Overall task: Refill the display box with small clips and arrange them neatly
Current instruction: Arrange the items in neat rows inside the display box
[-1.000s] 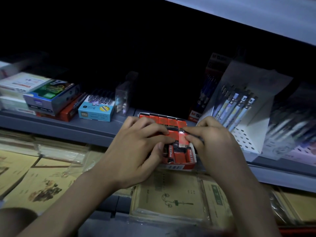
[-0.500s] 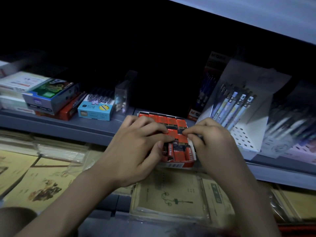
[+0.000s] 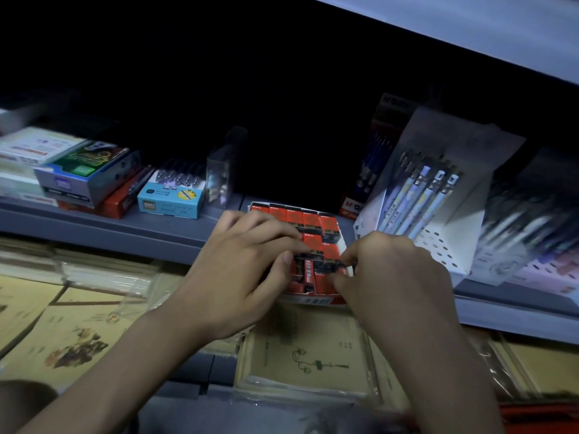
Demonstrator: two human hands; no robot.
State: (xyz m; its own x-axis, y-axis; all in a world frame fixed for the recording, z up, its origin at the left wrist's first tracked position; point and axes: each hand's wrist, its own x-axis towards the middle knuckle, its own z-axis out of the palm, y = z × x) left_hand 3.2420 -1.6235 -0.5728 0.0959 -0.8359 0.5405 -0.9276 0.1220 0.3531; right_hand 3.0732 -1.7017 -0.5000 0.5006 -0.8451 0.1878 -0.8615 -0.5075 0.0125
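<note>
A red display box (image 3: pixel 308 299) sits at the front edge of the grey shelf (image 3: pixel 131 228). Several small red-and-black clip boxes (image 3: pixel 311 220) fill it in rows, upright at the back and some lying flat at the front. My left hand (image 3: pixel 241 270) covers the box's left side, its fingertips pressing on a clip box (image 3: pixel 313 245) in the middle row. My right hand (image 3: pixel 391 277) reaches in from the right, fingers pinched on the small clip box (image 3: pixel 332 256) at the right side of that row. The front-left part of the box is hidden under my left hand.
A white pen display stand (image 3: pixel 438 195) stands just right of the box. A light-blue box (image 3: pixel 170 195), a clear case (image 3: pixel 221 175) and stacked boxes (image 3: pixel 84 173) sit to the left. Wrapped tan notebooks (image 3: pixel 310 361) lie on the lower level. Another shelf (image 3: pixel 470 29) hangs overhead.
Both hands have stayed on the display box. My right hand's fingers have slid a little lower and towards the front right of the middle row; the left fingertips keep pressing there.
</note>
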